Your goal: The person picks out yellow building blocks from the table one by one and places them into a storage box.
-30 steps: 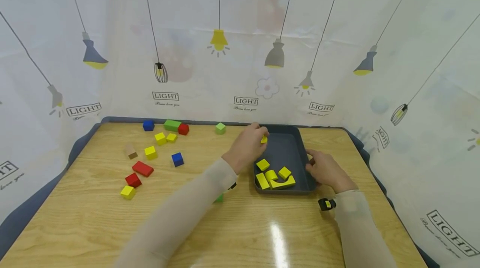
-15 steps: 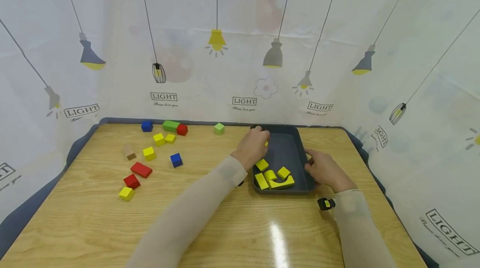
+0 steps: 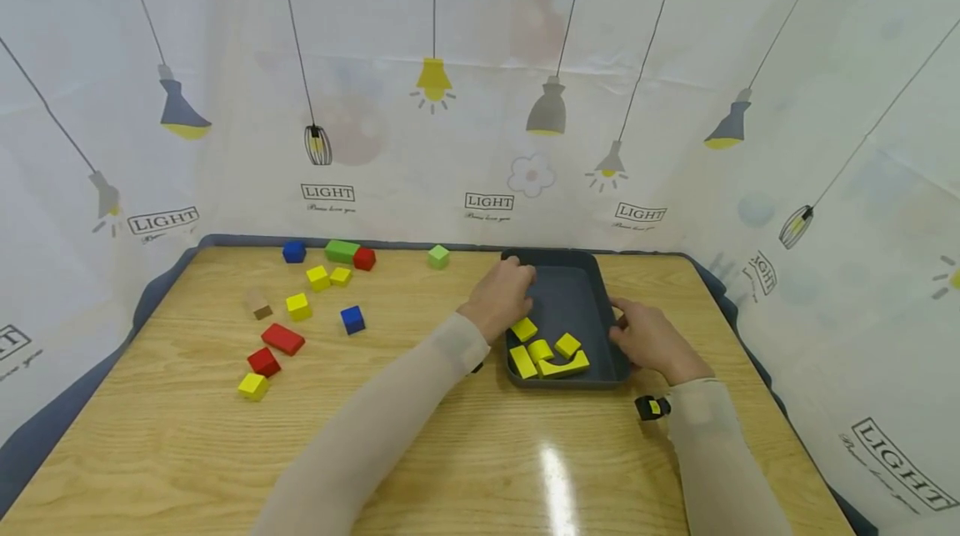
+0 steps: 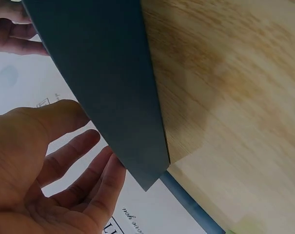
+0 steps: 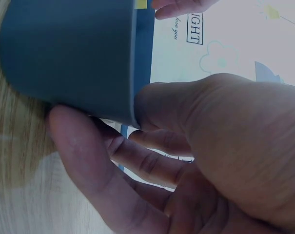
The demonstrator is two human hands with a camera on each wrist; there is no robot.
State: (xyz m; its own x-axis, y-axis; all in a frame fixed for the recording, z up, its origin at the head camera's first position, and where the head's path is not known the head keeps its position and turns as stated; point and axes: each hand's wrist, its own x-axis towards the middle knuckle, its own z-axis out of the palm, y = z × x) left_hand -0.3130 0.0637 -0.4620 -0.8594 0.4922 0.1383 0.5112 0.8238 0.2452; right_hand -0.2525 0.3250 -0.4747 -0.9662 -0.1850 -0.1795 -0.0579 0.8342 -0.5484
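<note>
A dark grey tray point(image 3: 566, 294) sits at the right of the table and holds several yellow blocks point(image 3: 564, 366) near its front. My left hand point(image 3: 498, 298) reaches over the tray's left rim, fingers lowered inside. In the left wrist view its fingertips point(image 4: 96, 136) go behind the tray wall, and I cannot tell if a yellow block is between them. My right hand point(image 3: 654, 343) grips the tray's right side. In the right wrist view its thumb lies at the rim and another finger point(image 5: 76, 139) presses the outside, low by the table.
Loose blocks lie on the left of the wooden table point(image 3: 420, 453): several yellow blocks point(image 3: 298, 307), red blocks point(image 3: 283, 339), blue cubes point(image 3: 352, 320) and a tan block point(image 3: 260, 305). Along the back edge are a long green block point(image 3: 342, 251) and a light green cube point(image 3: 438, 257).
My left hand has moved slightly right and down into the tray; the yellow block it held is hidden now. The right hand and the tray stay in place.
</note>
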